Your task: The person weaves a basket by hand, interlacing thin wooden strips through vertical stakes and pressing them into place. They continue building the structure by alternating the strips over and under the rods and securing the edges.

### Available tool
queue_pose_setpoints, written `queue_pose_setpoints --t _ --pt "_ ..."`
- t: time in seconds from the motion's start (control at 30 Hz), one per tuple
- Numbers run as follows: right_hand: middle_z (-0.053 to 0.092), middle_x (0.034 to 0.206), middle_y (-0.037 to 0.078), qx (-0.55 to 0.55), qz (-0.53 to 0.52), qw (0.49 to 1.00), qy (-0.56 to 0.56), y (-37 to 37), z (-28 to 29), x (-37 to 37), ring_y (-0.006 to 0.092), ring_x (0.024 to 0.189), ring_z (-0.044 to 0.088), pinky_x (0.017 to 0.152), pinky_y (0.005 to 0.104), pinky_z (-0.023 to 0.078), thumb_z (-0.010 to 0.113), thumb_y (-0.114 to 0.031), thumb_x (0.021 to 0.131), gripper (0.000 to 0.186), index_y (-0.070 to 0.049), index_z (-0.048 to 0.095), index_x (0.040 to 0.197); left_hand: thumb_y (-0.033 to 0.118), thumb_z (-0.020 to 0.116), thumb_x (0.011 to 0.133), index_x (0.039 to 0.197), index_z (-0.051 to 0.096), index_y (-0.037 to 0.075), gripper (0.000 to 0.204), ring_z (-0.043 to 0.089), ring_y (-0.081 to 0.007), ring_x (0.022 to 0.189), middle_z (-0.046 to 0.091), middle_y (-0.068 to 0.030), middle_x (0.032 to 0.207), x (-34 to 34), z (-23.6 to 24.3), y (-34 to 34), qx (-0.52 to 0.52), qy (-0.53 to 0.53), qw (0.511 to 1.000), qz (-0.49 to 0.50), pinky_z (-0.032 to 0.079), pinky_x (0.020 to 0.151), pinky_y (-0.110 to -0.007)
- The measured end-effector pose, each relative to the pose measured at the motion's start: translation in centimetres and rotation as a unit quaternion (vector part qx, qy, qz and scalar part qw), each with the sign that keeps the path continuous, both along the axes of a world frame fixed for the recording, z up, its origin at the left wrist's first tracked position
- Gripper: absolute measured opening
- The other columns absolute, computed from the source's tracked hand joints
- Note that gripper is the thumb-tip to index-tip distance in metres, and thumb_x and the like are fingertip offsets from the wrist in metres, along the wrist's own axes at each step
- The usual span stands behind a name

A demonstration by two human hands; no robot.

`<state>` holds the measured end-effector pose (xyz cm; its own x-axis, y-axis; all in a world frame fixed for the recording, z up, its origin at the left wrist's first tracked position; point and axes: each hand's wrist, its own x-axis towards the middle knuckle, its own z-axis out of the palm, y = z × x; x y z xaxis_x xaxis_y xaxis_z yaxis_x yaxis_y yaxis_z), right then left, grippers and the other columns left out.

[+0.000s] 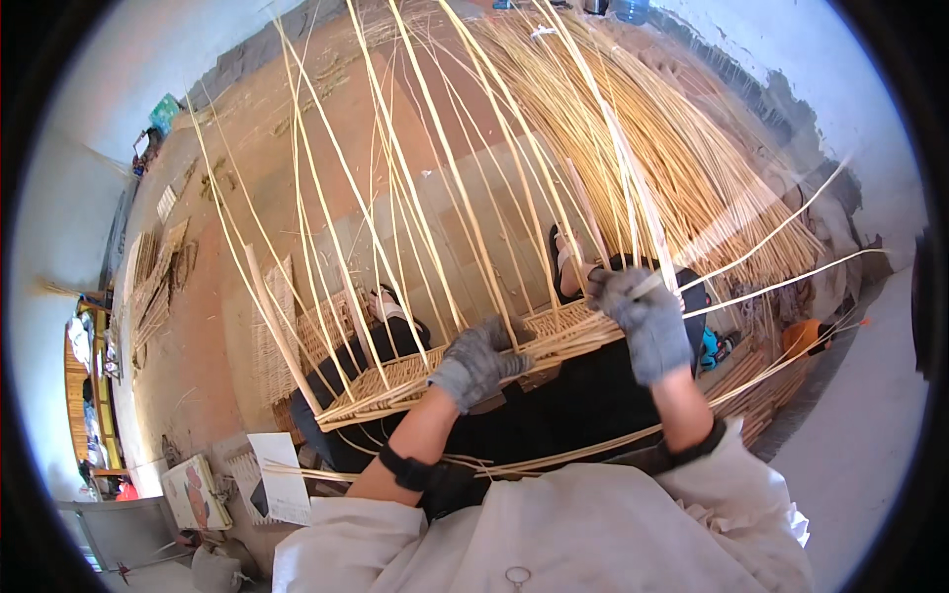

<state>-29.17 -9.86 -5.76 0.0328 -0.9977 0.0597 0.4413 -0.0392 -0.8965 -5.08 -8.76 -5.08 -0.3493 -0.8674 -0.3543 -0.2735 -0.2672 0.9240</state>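
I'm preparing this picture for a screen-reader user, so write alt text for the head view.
A gloved left hand is on the near rim of an unfinished woven basket, while the gloved right hand holds a pale cane. Tall stakes stand up from the basket; a large rod pile lies beyond, to the right.

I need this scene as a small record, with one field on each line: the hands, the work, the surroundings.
Left hand: gray glove, on the near edge of the weaving
Right hand: gray glove, curled around pale strands, slightly blurred
Work: woven piece across the lap, upright rods rising from it
Floor, upper right: large bundle of long stems
Floor, lower left: white sheet
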Motion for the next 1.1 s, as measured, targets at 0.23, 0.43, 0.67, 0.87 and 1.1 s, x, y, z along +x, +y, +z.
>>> queue_pose_setpoints --t 0.23,0.43,0.67,0.87,1.1 --pt "0.06 0.105 0.022 -0.13 0.177 0.605 0.765 -10.9 4.0 10.6 0.0311 0.1 0.06 0.085 0.0365 0.048 0.063 -0.009 0.077 0.038 -0.003 0.055 0.113 0.029 0.068 0.081 0.098 0.064 -0.001 0.035 0.063 -0.0238 0.078 0.067 -0.0177 0.085 -0.9 -0.7 1.1 -0.048 -0.103 0.985 0.132 0.049 0.075 -0.034" --pt "0.056 0.116 0.021 -0.266 -0.007 0.918 0.294 -3.8 7.1 5.5 0.0315 0.101 0.058 0.086 0.035 0.049 0.067 -0.007 0.071 0.057 -0.002 0.05 0.125 0.022 0.074 0.076 0.09 0.067 -0.001 0.028 0.062 -0.0169 0.072 0.068 -0.0115 0.081 0.0 -2.6 -0.9 -0.026 -0.267 0.959 0.089 0.05 0.068 -0.028" --pt "0.053 0.108 0.014 -0.278 0.003 0.625 0.73 1.6 0.7 2.6 0.0303 0.114 0.044 0.103 0.0505 0.027 0.072 -0.041 0.059 0.057 -0.006 0.061 0.104 0.022 0.075 0.074 0.1 0.064 -0.001 0.037 0.064 -0.0282 0.082 0.067 -0.0185 0.089 -1.9 1.7 1.2 -0.14 -0.27 0.937 0.173 0.05 0.077 -0.035" --pt "0.054 0.103 0.014 -0.327 -0.043 0.669 0.666 1.4 -4.3 2.4 0.0314 0.106 0.048 0.095 0.0493 0.034 0.07 -0.041 0.061 0.056 -0.002 0.06 0.1 0.037 0.06 0.083 0.107 0.062 -0.002 0.046 0.057 -0.0378 0.105 0.061 -0.0265 0.105 -6.9 4.2 -2.6 -0.081 -0.377 0.916 0.113 0.043 0.092 -0.041" --pt "0.056 0.096 0.012 -0.226 -0.003 0.681 0.696 1.7 0.2 3.3 0.0315 0.092 0.053 0.083 0.0415 0.041 0.07 -0.039 0.064 0.04 -0.007 0.06 0.087 0.052 0.048 0.084 0.1 0.065 -0.003 0.06 0.055 -0.0407 0.105 0.06 -0.0253 0.108 -4.4 -2.0 -6.9 -0.022 -0.372 0.928 -0.016 0.043 0.092 -0.043"
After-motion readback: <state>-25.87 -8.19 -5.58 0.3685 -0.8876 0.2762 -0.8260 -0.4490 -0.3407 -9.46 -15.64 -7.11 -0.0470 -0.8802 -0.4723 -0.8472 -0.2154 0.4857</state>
